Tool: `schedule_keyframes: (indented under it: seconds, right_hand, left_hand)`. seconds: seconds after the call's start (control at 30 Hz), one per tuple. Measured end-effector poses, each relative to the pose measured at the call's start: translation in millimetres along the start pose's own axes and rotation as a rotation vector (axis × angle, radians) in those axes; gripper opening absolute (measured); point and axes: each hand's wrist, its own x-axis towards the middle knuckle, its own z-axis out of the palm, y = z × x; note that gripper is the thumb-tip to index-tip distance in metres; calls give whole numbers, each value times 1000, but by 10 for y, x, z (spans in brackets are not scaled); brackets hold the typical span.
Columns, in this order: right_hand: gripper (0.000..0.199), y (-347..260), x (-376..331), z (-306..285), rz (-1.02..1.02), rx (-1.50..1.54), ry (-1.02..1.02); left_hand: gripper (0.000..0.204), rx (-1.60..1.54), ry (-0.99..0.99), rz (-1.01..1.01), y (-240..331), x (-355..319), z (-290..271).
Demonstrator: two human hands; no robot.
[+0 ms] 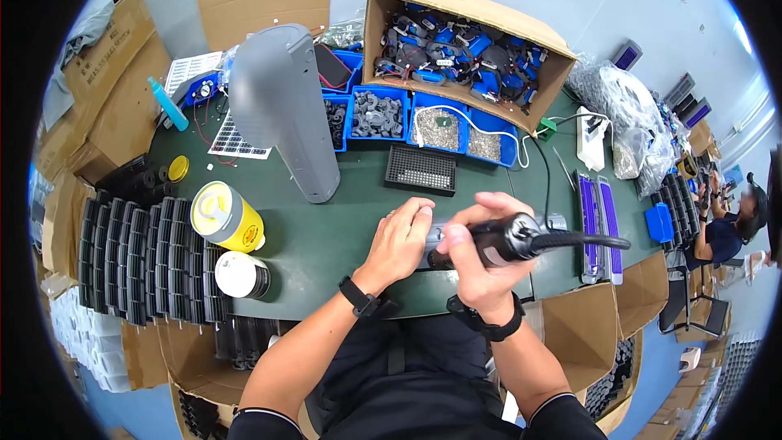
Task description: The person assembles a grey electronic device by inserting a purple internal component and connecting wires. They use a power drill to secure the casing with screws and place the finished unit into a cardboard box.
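Note:
My right hand (482,270) is closed round a black corded electric screwdriver (507,241), its cord end toward me and its tip hidden from view. Below it, a long grey part (556,222) lies across the table near the front edge, mostly covered by my hands and the tool. My left hand (399,240) presses on the left portion of that part, fingers together and bent over it; the fingertips are partly hidden. Beyond my left hand a tall grey housing (297,126) stands on the table. A black grid tray (420,169) sits just past my hands.
Blue bins (380,114) of small parts and screws line the back, below a carton (481,4) of blue-and-grey parts. A yellow-labelled container (228,216), white-lidded can (242,275) and stacked black parts (147,257) stand left. Purple-and-grey strips (600,228) lie right. Another person (729,224) works far right.

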Motion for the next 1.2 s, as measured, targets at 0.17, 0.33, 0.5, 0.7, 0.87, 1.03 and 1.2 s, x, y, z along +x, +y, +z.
schedule_keyframes:
  seconds: [0.17, 0.33, 0.5, 0.7, 0.87, 1.03, 1.2]
  right_hand:
    - [39, 36, 219, 178, 307, 21, 65]
    - [54, 117, 61, 52, -144, -4, -165]
    - [43, 67, 253, 183, 255, 17, -18]
    - [39, 142, 121, 123, 142, 35, 32]
    - [38, 180, 90, 93, 84, -29, -19]
    - [38, 210, 90, 70, 76, -23, -23]
    - [41, 185, 77, 77, 77, -36, -29]
  left_hand:
    - [37, -45, 56, 144, -152, 15, 49]
    - [36, 41, 27, 146, -194, 9, 66]
    - [36, -1, 30, 184, -147, 13, 17]
    - [38, 13, 29, 169, -109, 8, 20]
    - [39, 23, 38, 161, -128, 25, 23]
    - [38, 14, 15, 166, -138, 31, 25]
    - [38, 67, 60, 205, -224, 51, 63]
